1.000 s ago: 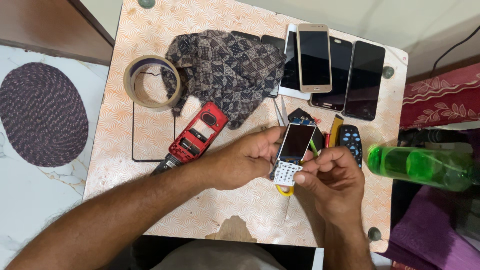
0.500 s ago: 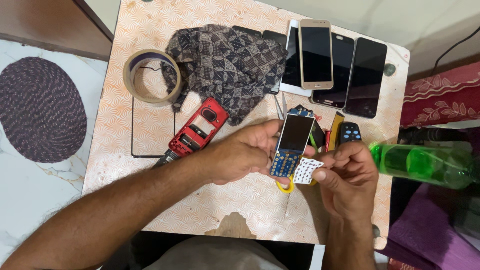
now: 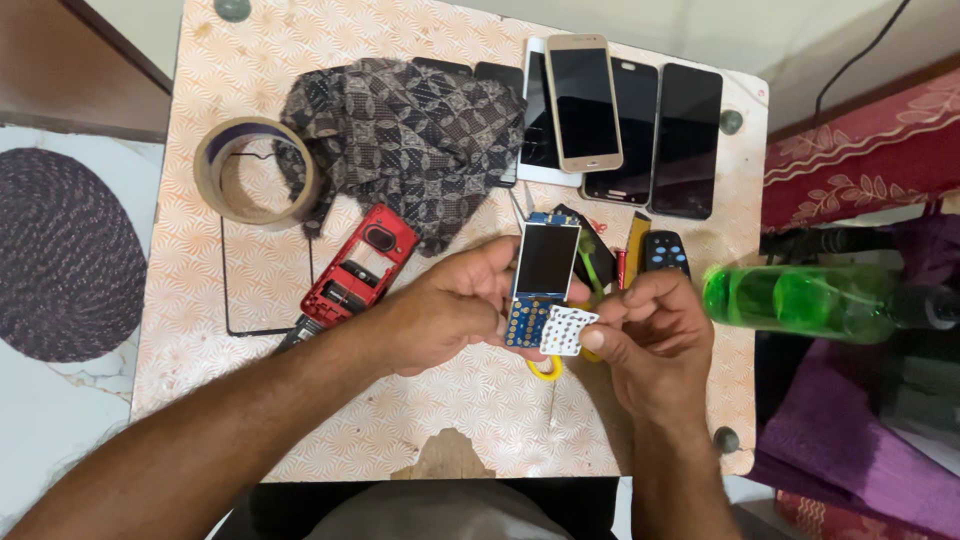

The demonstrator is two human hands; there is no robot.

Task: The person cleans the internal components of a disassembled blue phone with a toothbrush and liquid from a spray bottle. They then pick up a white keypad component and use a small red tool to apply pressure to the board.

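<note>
Your left hand point(image 3: 455, 315) grips the bare phone board point(image 3: 540, 285). Your right hand point(image 3: 650, 335) pinches the white keypad membrane point(image 3: 567, 330), lifted half off; red housing point(image 3: 358, 268) already set aside.

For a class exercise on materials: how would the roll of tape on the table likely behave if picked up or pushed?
The tape roll lies flat, so it probably slides rather than rolls. Its hollow ring shape suggests it is light and easy to hook with a finger. Stood on edge, it would likely roll.

Phone board point(image 3: 545, 280): glossy dark screen, blue circuit surface. Keypad sheet point(image 3: 567, 330) looked white, matt, dimpled. Cloth point(image 3: 410, 140) was woven, patterned.
</note>
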